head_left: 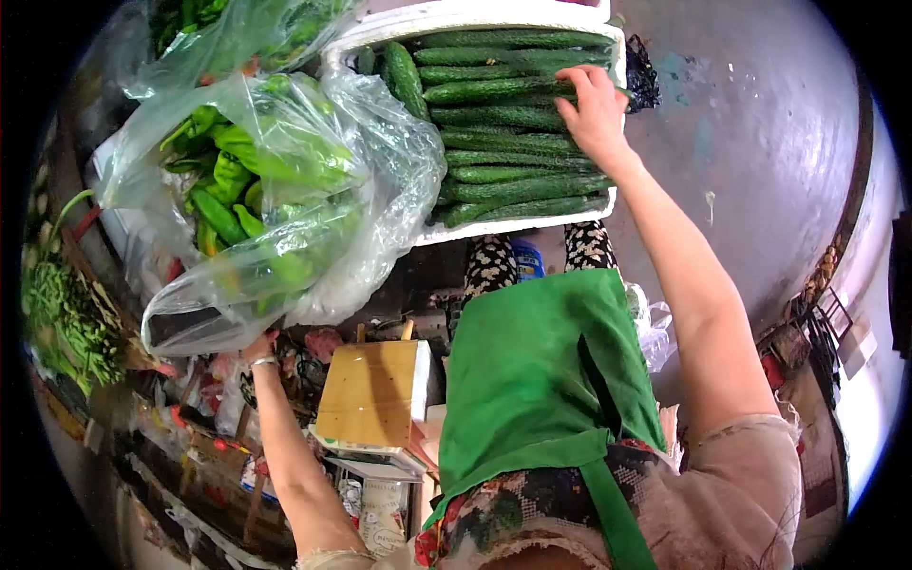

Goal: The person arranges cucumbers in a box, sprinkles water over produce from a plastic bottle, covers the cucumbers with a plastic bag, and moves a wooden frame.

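Observation:
Rows of cucumbers (513, 142) lie side by side in a white foam box (619, 204). My right hand (594, 112) rests on the upper cucumbers near the box's right end, its fingers bent around one of them. Left of the box, a clear plastic bag (380, 180) holds green peppers (223, 176). My left hand (259, 349) is at the lower edge of this bag, partly hidden by the plastic, and what its fingers do cannot be made out.
Another bag of green peppers (285, 38) is at the top left. Green vegetables (71, 313) lie at the far left. A wooden box (369, 394) stands below the foam box, beside my green apron (541, 370). Grey floor (750, 142) extends to the right.

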A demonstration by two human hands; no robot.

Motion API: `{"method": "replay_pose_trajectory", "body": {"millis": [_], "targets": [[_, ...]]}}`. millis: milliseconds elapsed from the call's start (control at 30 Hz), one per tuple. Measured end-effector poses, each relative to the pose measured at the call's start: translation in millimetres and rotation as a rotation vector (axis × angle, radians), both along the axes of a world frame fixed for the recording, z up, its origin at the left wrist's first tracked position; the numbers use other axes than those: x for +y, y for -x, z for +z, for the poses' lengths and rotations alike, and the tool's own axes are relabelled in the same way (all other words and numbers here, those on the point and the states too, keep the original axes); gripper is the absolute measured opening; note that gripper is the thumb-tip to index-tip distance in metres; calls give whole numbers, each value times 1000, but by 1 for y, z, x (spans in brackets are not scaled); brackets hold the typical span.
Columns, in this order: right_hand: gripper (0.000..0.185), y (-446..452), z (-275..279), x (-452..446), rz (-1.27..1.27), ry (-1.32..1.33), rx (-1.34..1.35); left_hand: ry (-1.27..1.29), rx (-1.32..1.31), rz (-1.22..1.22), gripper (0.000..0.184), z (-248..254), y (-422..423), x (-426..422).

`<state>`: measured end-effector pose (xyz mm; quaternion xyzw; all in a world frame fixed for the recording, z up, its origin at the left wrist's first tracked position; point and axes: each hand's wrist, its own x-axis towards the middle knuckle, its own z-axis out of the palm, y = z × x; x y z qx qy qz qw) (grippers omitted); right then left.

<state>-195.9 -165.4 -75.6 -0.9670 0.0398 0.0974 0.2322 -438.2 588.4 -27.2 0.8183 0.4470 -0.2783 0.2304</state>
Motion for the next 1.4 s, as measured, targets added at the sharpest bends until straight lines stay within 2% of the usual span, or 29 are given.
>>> {"method": "replay_pose_trajectory", "body": {"millis": [33, 67, 167, 233, 400, 533, 633, 700, 833, 967, 1033, 1100, 1300, 1400], "targets": [[43, -3, -2, -5, 24, 79, -11, 65, -103, 100, 31, 1, 4, -8], [46, -5, -11, -12, 76, 117, -79, 29, -229, 165, 37, 16, -3, -61], [46, -11, -27, -19, 119, 120, -28, 13, -255, 332, 69, 55, -7, -170], [45, -11, -30, -26, 169, 79, -43, 97, -275, 322, 71, 63, 20, -229], [38, -15, -26, -44, 189, -50, -98, 174, -56, -9, 76, 82, 74, -351], [36, -32, -29, -55, 201, -74, -149, 428, 160, -253, 74, 86, 84, -431], [35, -54, -49, -60, 200, -35, -210, 481, 275, -424, 74, 75, 78, -481], [35, -68, -67, -62, 236, 19, -215, 377, 357, -531, 80, 68, 66, -503], [38, -69, -85, -55, 229, 133, -272, 315, 501, -547, 81, 57, 59, -517], [34, -50, -43, -47, 197, -32, -333, 268, 466, -591, 78, 54, 56, -524], [30, -20, -28, -40, 276, -165, -218, 257, 485, -600, 78, 57, 51, -528], [26, 14, -17, -34, 355, -181, -92, 257, 481, -590, 78, 56, 52, -528], [47, 60, -16, -22, 408, 28, -45, 241, 471, -584, 78, 54, 46, -533], [46, 58, -17, -22, 372, -13, -31, 224, 465, -597, 77, 54, 49, -534]]}}
